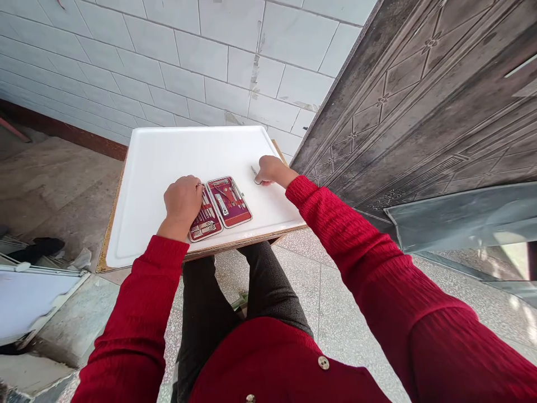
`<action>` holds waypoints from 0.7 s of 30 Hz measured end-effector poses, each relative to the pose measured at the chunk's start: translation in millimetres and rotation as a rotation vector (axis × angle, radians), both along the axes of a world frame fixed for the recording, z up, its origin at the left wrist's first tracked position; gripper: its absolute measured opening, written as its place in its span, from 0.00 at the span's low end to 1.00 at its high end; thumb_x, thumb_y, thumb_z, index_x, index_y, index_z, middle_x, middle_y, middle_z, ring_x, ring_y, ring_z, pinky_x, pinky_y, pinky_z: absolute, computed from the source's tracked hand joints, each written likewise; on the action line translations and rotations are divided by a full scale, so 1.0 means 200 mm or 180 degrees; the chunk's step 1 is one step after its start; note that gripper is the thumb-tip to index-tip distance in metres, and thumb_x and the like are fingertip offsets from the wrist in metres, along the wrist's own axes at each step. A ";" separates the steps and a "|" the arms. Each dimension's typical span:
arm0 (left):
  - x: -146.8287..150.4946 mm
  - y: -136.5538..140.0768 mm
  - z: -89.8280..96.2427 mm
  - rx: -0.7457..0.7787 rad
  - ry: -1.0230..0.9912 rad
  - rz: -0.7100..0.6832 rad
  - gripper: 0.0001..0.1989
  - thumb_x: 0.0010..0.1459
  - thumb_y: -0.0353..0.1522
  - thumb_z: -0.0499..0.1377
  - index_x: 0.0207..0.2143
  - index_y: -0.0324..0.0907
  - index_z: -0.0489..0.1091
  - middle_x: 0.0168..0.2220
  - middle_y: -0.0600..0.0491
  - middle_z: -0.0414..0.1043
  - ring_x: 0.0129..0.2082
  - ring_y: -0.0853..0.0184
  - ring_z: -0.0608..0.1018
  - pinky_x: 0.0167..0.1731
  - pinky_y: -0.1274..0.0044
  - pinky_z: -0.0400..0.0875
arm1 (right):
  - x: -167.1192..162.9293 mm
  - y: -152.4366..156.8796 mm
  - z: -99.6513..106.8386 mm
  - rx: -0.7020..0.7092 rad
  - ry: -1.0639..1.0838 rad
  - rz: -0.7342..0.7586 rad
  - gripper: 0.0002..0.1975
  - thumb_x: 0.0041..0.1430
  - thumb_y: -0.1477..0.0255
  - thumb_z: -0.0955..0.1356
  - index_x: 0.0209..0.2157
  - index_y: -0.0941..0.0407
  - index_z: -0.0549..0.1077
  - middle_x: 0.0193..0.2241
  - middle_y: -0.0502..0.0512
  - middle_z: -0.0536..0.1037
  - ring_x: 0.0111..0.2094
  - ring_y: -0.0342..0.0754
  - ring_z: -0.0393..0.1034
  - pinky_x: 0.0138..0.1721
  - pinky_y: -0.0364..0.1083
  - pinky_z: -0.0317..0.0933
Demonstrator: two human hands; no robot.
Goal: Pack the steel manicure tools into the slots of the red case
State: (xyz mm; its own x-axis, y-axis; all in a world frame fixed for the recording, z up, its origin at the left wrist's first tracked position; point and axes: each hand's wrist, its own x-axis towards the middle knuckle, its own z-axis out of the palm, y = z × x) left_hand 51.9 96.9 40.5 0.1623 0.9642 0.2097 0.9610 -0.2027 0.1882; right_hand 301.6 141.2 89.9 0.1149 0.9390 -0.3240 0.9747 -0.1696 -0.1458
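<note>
A manicure case (245, 217) lies unfolded on the white tabletop (197, 148), its red lining holding several small metal tools. In its right half sits a nail clipper (222, 204); more clippers (203, 229) are in the left half. My left hand (182, 201) is closed at the case's upper left edge, with curled fingers against it and covering part of that half. To the right of the case, my right hand (272, 169) pinches small metal scissors (255, 172) just above the tabletop. Most of the scissors is hidden by my fingers.
A white tiled wall (210, 61) stands behind the table. On the right is a dark patterned metal door (390, 106), close to the table's right corner. My legs (272, 280) are at the table's front edge. A white-panelled rack (33, 302) stands at the lower left.
</note>
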 end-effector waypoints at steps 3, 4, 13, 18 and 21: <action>0.00 0.00 0.00 0.0018 -0.0046 -0.0024 0.15 0.71 0.33 0.51 0.45 0.43 0.78 0.49 0.45 0.80 0.51 0.52 0.79 0.47 0.65 0.71 | 0.02 -0.04 0.03 0.0001 0.0217 -0.0134 0.08 0.51 0.83 0.73 0.22 0.60 0.77 0.17 0.51 0.75 0.26 0.47 0.75 0.34 0.43 0.70; 0.00 0.00 0.00 0.0016 -0.0060 -0.0019 0.15 0.71 0.33 0.50 0.45 0.43 0.78 0.49 0.45 0.80 0.51 0.52 0.79 0.47 0.65 0.71 | 0.02 -0.06 0.03 0.0036 0.0312 -0.0138 0.10 0.52 0.83 0.73 0.20 0.59 0.75 0.16 0.50 0.74 0.25 0.45 0.74 0.32 0.42 0.69; 0.00 0.01 -0.01 -0.0013 -0.0030 -0.0026 0.15 0.71 0.33 0.50 0.43 0.43 0.78 0.49 0.44 0.80 0.52 0.52 0.78 0.51 0.64 0.71 | -0.06 -0.41 0.05 -0.0432 0.1547 0.0269 0.12 0.51 0.80 0.73 0.17 0.58 0.72 0.15 0.49 0.72 0.16 0.39 0.64 0.22 0.42 0.60; 0.00 0.00 -0.01 0.0034 -0.0103 -0.0053 0.15 0.71 0.33 0.50 0.42 0.44 0.77 0.49 0.44 0.80 0.53 0.51 0.78 0.51 0.64 0.70 | -0.13 -0.55 0.05 -0.0712 0.1562 0.0545 0.13 0.50 0.79 0.71 0.15 0.58 0.71 0.14 0.48 0.72 0.17 0.39 0.65 0.25 0.42 0.61; -0.01 -0.01 -0.01 0.0047 -0.0122 -0.0048 0.15 0.71 0.33 0.50 0.42 0.44 0.78 0.48 0.44 0.80 0.52 0.51 0.77 0.50 0.64 0.70 | -0.17 -0.56 0.05 -0.0686 0.1440 0.0551 0.14 0.51 0.79 0.71 0.14 0.58 0.71 0.13 0.48 0.70 0.17 0.40 0.65 0.27 0.42 0.61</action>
